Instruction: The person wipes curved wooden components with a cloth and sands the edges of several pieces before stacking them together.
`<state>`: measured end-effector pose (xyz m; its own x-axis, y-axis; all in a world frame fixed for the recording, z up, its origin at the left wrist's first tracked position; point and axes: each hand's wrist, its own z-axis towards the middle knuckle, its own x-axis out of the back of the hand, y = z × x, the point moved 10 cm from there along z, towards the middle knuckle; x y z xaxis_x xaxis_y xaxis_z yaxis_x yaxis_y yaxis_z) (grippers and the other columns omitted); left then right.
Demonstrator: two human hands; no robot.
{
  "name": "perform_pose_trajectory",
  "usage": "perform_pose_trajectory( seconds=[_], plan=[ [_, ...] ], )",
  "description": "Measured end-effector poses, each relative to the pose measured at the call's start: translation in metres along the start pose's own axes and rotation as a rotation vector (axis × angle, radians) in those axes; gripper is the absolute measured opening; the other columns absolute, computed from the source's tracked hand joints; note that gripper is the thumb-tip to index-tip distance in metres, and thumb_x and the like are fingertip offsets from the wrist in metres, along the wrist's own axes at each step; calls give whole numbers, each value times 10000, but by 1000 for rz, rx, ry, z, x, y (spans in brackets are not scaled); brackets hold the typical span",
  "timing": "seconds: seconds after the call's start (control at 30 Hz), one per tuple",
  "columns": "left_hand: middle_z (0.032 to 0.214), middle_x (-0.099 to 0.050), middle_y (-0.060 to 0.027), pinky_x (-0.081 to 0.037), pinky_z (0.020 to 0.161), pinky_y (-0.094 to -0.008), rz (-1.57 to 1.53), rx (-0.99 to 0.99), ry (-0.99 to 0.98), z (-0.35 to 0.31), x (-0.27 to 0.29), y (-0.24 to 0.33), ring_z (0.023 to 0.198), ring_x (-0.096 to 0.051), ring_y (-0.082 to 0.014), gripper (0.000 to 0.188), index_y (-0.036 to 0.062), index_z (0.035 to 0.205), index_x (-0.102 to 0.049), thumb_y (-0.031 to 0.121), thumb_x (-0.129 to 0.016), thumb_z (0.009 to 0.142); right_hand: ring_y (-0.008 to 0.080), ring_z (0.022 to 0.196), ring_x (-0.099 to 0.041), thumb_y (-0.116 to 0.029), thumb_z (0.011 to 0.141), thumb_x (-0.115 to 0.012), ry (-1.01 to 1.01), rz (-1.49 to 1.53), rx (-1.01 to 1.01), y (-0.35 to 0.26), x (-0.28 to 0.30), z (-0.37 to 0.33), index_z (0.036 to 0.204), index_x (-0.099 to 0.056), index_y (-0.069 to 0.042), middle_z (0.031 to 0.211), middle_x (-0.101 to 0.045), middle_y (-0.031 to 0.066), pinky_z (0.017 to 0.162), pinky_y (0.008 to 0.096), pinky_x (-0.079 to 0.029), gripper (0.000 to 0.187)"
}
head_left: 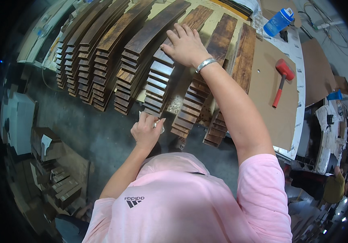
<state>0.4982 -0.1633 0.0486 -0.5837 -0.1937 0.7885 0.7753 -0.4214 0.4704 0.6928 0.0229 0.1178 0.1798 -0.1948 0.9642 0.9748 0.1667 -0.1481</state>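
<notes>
My right hand lies with spread fingers on top of a stepped stack of brown wooden boards; it wears a silver bracelet. Below, at the near end of that same stack, my left hand is closed round a crumpled white cloth, mostly hidden by the fingers. The cloth is close to the lowest board ends; whether it touches them I cannot tell. To the right stands another stack of dark boards, its ends fanned out like stairs. More such stacks, including a glossy dark one, curve away to the left.
A red mallet lies on a brown cardboard sheet at the right. Behind it is a blue bottle. Cardboard boxes sit at the lower left. Another person is at the far right edge.
</notes>
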Motion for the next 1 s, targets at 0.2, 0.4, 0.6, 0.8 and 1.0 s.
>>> perform_pose_trajectory(
  seconds=[0.2, 0.4, 0.6, 0.8, 1.0],
  plan=[
    [795, -587, -27, -452, 508, -388, 62, -74, 31, 0, -8, 4, 535, -583, -276, 193, 139, 694, -603, 218, -758, 777, 357, 1503, -199, -579, 991, -391, -7, -9, -3, 0, 1, 0, 1476, -422, -127, 1617, -262, 163, 1214, 529, -162, 664],
    [794, -599, -32, -452, 521, -383, 76, -135, -3, -3, -8, 12, 544, -577, -269, 168, 123, 694, -615, 185, -741, 785, 358, 1501, -206, -575, 989, -396, 2, 0, 3, 0, 1, 1, 1475, -424, -127, 1614, -270, 162, 1213, 528, -163, 661],
    [802, -580, -110, -478, 648, -327, -312, 12, 125, 18, 50, -11, 701, -577, -246, 86, 5, 786, -637, -12, -721, 777, 363, 1498, -213, -558, 988, -404, 4, -15, -5, 2, 6, -1, 1477, -427, -117, 1608, -279, 171, 1212, 527, -166, 659],
    [964, -606, -156, -515, 720, -427, -250, -65, -154, -28, -5, -42, 818, -634, -344, 137, 29, 900, -641, 42, -718, 787, 357, 1502, -203, -567, 985, -406, -9, -2, 15, -4, 2, 3, 1470, -434, -121, 1610, -277, 171, 1212, 526, -161, 660],
    [966, -590, -153, -519, 767, -396, -362, 131, -133, -31, 23, -55, 852, -632, -337, 121, 23, 930, -652, 6, -673, 812, 359, 1497, -212, -564, 989, -395, -15, -54, 11, 1, 3, -1, 1490, -415, -115, 1609, -278, 172, 1212, 524, -155, 673]
  ],
)
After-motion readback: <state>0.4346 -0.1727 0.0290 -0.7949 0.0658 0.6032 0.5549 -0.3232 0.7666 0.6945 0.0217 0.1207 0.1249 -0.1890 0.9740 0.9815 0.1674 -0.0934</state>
